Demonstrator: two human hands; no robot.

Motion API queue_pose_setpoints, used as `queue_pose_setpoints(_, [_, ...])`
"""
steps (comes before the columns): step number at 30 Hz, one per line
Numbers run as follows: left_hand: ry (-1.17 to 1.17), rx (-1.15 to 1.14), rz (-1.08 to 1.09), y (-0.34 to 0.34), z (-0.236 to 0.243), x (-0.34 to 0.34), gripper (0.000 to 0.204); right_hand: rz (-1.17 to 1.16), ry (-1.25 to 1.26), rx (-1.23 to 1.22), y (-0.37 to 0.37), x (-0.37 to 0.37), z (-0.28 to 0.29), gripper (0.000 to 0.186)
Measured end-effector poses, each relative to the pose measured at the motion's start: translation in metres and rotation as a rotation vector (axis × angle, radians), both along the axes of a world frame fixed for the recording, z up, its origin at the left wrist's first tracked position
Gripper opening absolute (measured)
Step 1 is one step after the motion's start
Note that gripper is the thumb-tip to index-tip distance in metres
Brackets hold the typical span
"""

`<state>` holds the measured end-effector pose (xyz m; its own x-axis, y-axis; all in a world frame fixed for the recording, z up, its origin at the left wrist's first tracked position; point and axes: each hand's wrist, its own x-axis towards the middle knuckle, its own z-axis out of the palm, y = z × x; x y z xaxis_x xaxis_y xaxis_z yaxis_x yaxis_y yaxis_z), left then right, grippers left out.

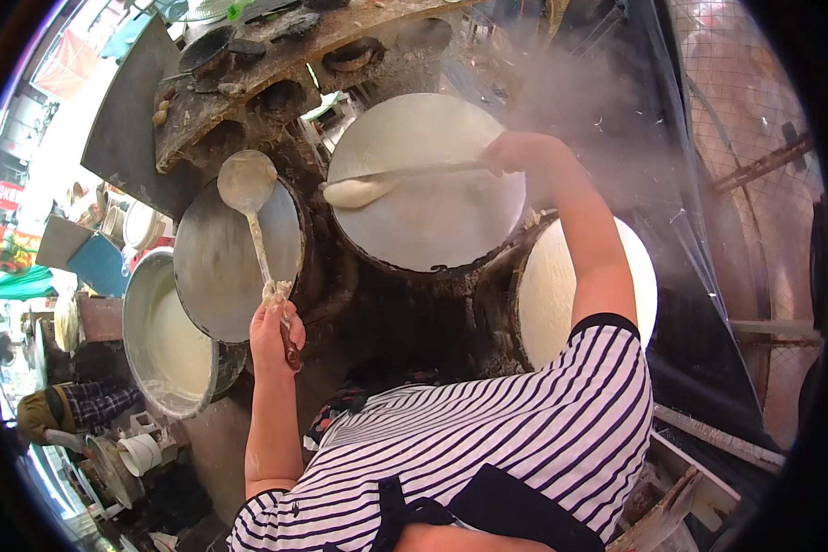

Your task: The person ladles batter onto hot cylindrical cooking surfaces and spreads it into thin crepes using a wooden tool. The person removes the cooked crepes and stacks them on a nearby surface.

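Note:
My left hand [278, 337] is closed around the brown handle of a long ladle [247, 184]. Pale batter coats the ladle's round bowl, which is above the left round griddle [213, 285]. At the end of my stretched-out arm, my right hand [522, 153] grips a long, thin flat spreader [423, 170] lying across the large middle griddle [432, 225]. Against the spreader's left end sits a lump of pale batter [354, 192]. A thin whitish film covers much of this griddle. To the right, a pale layer [552, 299] fills another round pan, partly hidden by my right arm.
A wide metal tub of batter [170, 345] stands at the left, beside the left griddle. Behind the griddles runs a rough, sooty ledge [248, 101] with dark pieces on it. Steam drifts at the upper right, near a dark sheet [653, 184]. Another person [74, 409] is at the far left.

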<state>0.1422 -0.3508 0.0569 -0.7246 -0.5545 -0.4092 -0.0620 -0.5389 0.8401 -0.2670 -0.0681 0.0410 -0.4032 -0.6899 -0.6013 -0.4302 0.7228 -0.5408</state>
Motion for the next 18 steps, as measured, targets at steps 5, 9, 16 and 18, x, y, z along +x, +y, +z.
queue_pose_setpoints(5, [0.002,0.013,-0.093,-0.015,-0.002,0.006,0.018,-0.23,0.093,-0.22,0.058,0.075,0.012,0.027])
queue_pose_setpoints(9, [0.04,0.043,-0.185,-0.042,-0.015,0.015,0.017,-0.522,0.329,-0.228,0.079,0.174,-0.004,0.03])
queue_pose_setpoints(16, [0.024,0.064,-0.405,-0.086,-0.023,0.03,0.016,-1.159,-0.547,-0.807,-0.131,0.319,-0.078,0.015])
queue_pose_setpoints(18, [0.022,0.054,-0.447,-0.095,-0.022,0.033,0.016,-1.307,-0.615,-0.967,-0.213,0.331,-0.105,0.022])
